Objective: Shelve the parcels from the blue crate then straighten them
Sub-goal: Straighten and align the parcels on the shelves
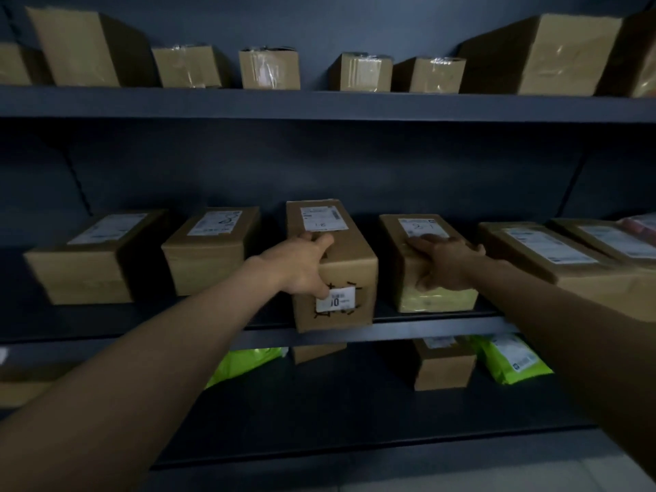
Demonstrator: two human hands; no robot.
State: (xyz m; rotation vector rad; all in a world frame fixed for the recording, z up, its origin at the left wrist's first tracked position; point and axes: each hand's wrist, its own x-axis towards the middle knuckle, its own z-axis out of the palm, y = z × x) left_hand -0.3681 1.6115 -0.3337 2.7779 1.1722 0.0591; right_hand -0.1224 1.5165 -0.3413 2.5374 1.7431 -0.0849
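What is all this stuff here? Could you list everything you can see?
Top boxes: eight, brown, top shelf.
Middle boxes: six, brown, labelled, middle shelf.
Lower boxes: three, brown, bottom shelf.
Bags: two, bright green, bottom shelf.
Packet: one, reddish, middle shelf, far right, cut off.
Shelves: three, dark blue-grey.
Left hand: one, grips tall box, middle shelf centre.
Right hand: one, grips next box to its right.

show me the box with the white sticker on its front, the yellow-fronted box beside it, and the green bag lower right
sticker box (pixel 356 255): head view, bare top face
yellow-fronted box (pixel 440 302): head view, yellow front face
green bag (pixel 513 361): head view, middle of the bag
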